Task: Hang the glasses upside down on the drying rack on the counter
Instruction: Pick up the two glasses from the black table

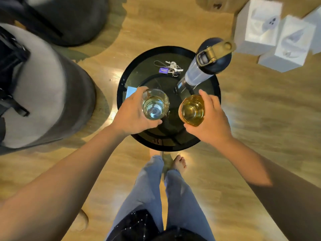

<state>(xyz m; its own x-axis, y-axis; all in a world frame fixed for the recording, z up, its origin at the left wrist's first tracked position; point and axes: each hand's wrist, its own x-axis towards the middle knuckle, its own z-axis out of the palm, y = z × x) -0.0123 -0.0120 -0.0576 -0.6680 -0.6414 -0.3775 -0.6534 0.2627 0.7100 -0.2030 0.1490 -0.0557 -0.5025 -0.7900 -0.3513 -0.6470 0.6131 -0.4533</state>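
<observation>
Glasses: we hold a clear glass (155, 106) and an amber glass (192, 110), both mouth-up over the round black table (211, 94).
Left hand (133, 113): fingers wrapped tight around the clear glass's wall, thumb at the near side.
Right hand (210, 119): clamped likewise on the amber glass, from its outer side.
Why upright: we judge this is for carrying; no rack or counter is in view yet.
Table clutter: keys (171, 67) and a bottle (205, 65) stand apart, behind the glasses.
</observation>
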